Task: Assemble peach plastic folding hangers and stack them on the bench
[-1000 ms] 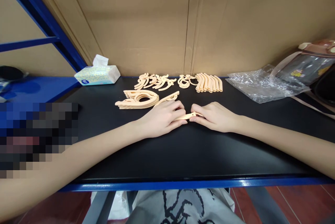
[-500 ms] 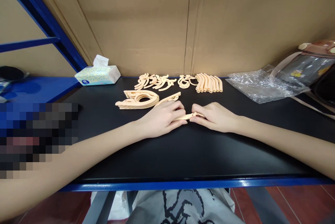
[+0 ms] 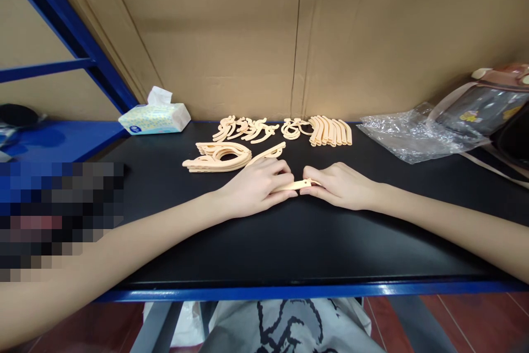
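Observation:
My left hand (image 3: pixel 261 186) is closed on a beige plastic hanger arm (image 3: pixel 298 185), whose end with a small round hole sticks out toward the right. The fingers of my right hand (image 3: pixel 339 185) pinch a thin beige hanger piece (image 3: pixel 316 182) that meets this end; most of it is hidden by the hand. Just beyond my left hand shows a slim beige strip (image 3: pixel 270 152), and I cannot tell whether it belongs to the held part. Left of that lies a stack of beige folding hangers (image 3: pixel 219 157) with curved, ring-like middles.
Along the back of the black table (image 3: pixel 314 248) lie loose curved arms (image 3: pixel 243 129), round hooks (image 3: pixel 291 130) and a row of longer arms (image 3: pixel 330 130). A tissue pack (image 3: pixel 155 118) stands back left. Clear plastic wrap (image 3: pixel 413 132) and a strapped bottle (image 3: pixel 475 108) are at right.
The held hanger arm has turned slightly between my hands, so its flat face and hole show more. Both hands have stayed almost in place.

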Tool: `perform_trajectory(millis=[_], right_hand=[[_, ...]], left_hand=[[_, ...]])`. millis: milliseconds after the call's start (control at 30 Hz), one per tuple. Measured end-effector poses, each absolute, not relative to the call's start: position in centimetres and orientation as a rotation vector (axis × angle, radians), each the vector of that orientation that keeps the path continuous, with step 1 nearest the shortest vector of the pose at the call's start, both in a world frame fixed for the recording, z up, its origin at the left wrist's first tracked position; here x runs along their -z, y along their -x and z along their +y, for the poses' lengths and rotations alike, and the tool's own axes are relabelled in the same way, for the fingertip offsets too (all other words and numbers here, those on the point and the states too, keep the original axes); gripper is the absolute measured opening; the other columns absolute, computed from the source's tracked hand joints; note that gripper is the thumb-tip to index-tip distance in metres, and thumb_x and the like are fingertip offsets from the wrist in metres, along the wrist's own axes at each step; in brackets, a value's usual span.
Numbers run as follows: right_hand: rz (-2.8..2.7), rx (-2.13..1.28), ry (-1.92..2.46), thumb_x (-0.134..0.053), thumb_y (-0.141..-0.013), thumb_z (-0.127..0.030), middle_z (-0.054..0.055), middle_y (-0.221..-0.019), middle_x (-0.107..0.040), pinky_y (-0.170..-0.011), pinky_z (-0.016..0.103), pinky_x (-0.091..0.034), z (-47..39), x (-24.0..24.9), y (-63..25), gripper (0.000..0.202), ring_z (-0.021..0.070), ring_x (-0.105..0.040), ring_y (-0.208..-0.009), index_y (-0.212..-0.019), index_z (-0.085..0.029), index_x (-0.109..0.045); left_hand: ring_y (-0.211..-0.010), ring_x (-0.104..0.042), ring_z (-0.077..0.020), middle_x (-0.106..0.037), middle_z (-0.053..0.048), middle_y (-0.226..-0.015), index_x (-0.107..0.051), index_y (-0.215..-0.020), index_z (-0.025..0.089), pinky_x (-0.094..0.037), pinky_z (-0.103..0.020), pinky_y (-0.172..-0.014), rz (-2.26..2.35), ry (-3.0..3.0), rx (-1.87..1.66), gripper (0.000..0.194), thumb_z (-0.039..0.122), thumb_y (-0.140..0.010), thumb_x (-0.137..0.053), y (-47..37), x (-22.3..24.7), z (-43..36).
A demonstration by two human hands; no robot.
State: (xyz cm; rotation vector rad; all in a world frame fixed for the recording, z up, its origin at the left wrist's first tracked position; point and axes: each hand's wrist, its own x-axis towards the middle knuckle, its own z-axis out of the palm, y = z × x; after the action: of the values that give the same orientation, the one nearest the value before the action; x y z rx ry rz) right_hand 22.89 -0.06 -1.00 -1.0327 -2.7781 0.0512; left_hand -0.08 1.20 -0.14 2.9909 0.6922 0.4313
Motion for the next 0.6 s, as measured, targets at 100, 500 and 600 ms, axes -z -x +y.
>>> perform_trajectory(millis=[100,500,600], right_hand=[[-2.769,-0.036,1.026,-0.022,-0.099,-0.045,-0.002,-0.058,-0.052,-0.049,0.025,-0.020,-0.14,1.05,-22.94,0.033,0.0136,-0.044,-0.046,-0.083,-0.021,-0.040],[-2.771,-0.066,1.012,-0.028,-0.098,-0.048,-0.002,-0.060,-0.052,-0.049,0.025,-0.021,-0.04,0.94,-22.79,0.032,0.0141,-0.047,-0.049,-0.082,-0.022,-0.036],[-2.780,-0.034,1.023,-0.025,-0.098,-0.047,-0.001,-0.059,-0.053,-0.049,0.025,-0.021,-0.09,0.94,-22.78,0.033,0.0143,-0.047,-0.048,-0.082,-0.021,-0.038]], left_hand=[[-0.089,-0.052,-0.0193,-0.055,-0.006,-0.099,-0.058,-0.089,0.017,-0.040,-0.032,-0.081,0.698,-2.966,-0.439,0.026,0.036,-0.096,-0.042,0.14,0.08,1.23],[-0.090,-0.051,-0.0197,-0.056,-0.006,-0.101,-0.060,-0.090,0.018,-0.040,-0.032,-0.082,0.670,-3.036,-0.425,0.028,0.038,-0.096,-0.042,-0.02,0.15,1.26],[-0.090,-0.051,-0.0206,-0.056,-0.007,-0.101,-0.061,-0.090,0.018,-0.039,-0.034,-0.083,0.684,-3.045,-0.421,0.029,0.039,-0.096,-0.042,-0.04,0.13,1.30]])
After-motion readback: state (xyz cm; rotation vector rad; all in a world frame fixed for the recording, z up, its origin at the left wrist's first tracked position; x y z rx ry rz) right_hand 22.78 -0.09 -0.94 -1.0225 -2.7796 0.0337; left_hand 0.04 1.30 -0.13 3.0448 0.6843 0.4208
